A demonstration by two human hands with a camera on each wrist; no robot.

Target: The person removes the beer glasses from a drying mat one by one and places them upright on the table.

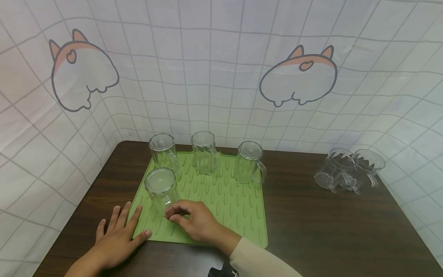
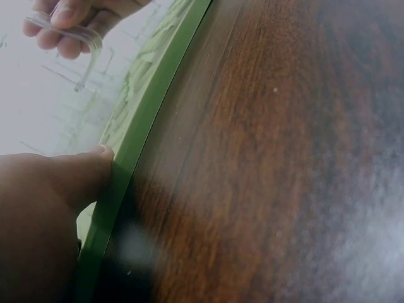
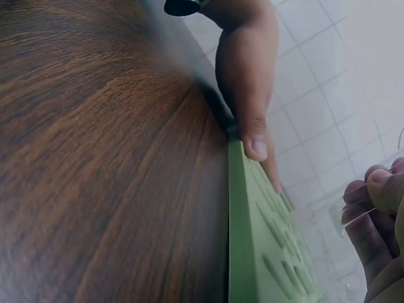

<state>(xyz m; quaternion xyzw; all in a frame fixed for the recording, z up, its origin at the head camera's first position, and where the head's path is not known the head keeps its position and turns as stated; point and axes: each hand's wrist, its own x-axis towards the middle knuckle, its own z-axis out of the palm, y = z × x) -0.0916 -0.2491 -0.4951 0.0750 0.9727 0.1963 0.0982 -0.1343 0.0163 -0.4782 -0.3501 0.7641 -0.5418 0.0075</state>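
A clear glass mug (image 1: 160,182) stands upside down at the left front of the green ribbed drying mat (image 1: 225,215). My right hand (image 1: 199,221) pinches its handle (image 2: 92,45) between thumb and curled fingers, as the left wrist view shows. With fingers spread, my left hand (image 1: 117,240) lies over the mat's front left corner, its thumb on the mat's edge. Behind the held mug are a back left mug (image 1: 164,154), a middle mug (image 1: 204,154) and a right mug (image 1: 246,165), all base up on the mat.
Two more clear glass mugs (image 1: 367,169) stand mouth up at the far right of the dark wooden table (image 1: 322,227), overlapping in this view. A white gridded cloth (image 1: 221,77) with cartoon drawings closes off the back and both sides.
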